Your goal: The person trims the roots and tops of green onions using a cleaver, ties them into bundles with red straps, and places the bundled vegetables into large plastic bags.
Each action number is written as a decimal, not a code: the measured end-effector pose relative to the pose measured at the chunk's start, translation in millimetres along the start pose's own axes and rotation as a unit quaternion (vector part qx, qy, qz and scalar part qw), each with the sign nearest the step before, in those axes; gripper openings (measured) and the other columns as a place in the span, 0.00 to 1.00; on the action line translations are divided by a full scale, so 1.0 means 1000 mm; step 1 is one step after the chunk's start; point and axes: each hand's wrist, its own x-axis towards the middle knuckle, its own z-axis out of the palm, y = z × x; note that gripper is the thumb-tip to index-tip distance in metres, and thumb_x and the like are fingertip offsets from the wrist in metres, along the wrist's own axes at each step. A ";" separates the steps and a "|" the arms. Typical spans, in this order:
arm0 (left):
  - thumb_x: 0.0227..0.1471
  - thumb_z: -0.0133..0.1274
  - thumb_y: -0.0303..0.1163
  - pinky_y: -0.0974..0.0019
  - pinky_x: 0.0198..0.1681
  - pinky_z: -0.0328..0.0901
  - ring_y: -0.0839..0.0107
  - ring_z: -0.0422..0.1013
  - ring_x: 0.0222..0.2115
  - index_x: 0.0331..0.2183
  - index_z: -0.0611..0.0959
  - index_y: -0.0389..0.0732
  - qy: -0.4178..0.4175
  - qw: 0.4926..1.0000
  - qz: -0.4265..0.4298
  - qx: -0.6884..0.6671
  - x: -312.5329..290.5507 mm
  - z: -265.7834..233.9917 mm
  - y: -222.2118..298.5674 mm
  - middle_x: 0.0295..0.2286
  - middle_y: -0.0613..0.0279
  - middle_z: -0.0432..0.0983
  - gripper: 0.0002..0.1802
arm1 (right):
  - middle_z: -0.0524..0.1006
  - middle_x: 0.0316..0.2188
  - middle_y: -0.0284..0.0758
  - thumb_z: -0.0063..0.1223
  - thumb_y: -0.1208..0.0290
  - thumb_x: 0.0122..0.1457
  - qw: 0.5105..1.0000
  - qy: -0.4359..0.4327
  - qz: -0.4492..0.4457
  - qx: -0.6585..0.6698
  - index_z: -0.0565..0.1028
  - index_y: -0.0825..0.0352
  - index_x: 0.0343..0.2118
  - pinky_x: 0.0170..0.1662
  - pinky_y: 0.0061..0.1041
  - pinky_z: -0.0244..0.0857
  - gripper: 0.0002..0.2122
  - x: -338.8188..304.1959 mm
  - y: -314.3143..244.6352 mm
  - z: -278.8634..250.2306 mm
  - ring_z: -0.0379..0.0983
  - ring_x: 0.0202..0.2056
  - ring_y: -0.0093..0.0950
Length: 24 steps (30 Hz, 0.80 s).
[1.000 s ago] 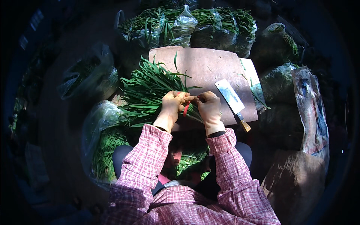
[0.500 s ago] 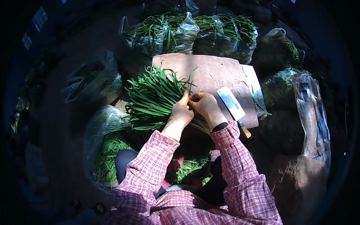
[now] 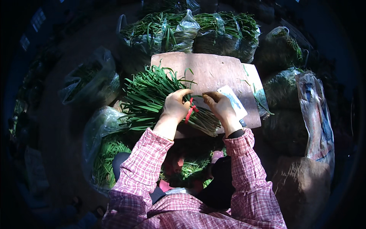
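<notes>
Head view. Left hand (image 3: pixel 176 107): thumb and fingers parted, against the bundle of green stalks (image 3: pixel 148 95) across the board's (image 3: pixel 213 70) left edge, beside its red tie (image 3: pixel 188 115). Right hand (image 3: pixel 222 108): loosely curled, fingertips apart, overlapping the cleaver (image 3: pixel 238 104) near the right edge; contact unclear.

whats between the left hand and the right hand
In the head view, the red tie around the green bundle and part of its pale stalks lie between the left hand and the right hand.
</notes>
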 end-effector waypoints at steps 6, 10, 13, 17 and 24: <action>0.44 0.63 0.25 0.62 0.42 0.72 0.58 0.78 0.35 0.36 0.86 0.39 -0.064 0.990 0.103 0.070 -0.026 0.004 -0.006 0.34 0.56 0.80 0.12 | 0.84 0.35 0.44 0.61 0.66 0.56 0.990 -0.136 0.017 -0.027 0.82 0.72 0.40 0.42 0.28 0.72 0.15 0.029 -0.015 0.023 0.81 0.37 0.32; 0.45 0.65 0.28 0.64 0.35 0.73 0.63 0.79 0.29 0.30 0.88 0.39 0.015 0.999 0.045 -0.007 -0.022 0.008 -0.014 0.27 0.57 0.82 0.06 | 0.83 0.29 0.44 0.62 0.67 0.51 0.998 -0.021 0.041 -0.034 0.82 0.72 0.35 0.38 0.28 0.73 0.13 0.019 -0.001 0.016 0.82 0.32 0.33; 0.45 0.66 0.28 0.65 0.34 0.73 0.64 0.80 0.29 0.29 0.89 0.39 0.069 0.994 0.079 0.031 -0.004 0.001 -0.018 0.27 0.57 0.83 0.05 | 0.83 0.31 0.43 0.62 0.67 0.54 0.999 0.000 0.045 0.031 0.82 0.71 0.36 0.40 0.26 0.72 0.12 -0.002 0.015 0.007 0.81 0.34 0.31; 0.46 0.65 0.30 0.65 0.33 0.73 0.65 0.80 0.28 0.31 0.89 0.40 0.048 0.988 0.096 0.107 0.014 0.003 -0.005 0.27 0.56 0.83 0.07 | 0.82 0.33 0.44 0.61 0.66 0.58 0.994 0.037 -0.083 -0.062 0.81 0.71 0.38 0.43 0.29 0.71 0.12 -0.012 0.005 0.021 0.80 0.37 0.36; 0.45 0.64 0.22 0.70 0.37 0.73 0.72 0.79 0.29 0.31 0.88 0.38 -0.019 0.999 0.039 -0.002 -0.013 -0.007 -0.009 0.28 0.58 0.84 0.06 | 0.83 0.34 0.46 0.62 0.59 0.55 0.989 -0.141 0.026 -0.044 0.81 0.72 0.40 0.43 0.30 0.72 0.19 0.032 -0.014 0.023 0.81 0.37 0.38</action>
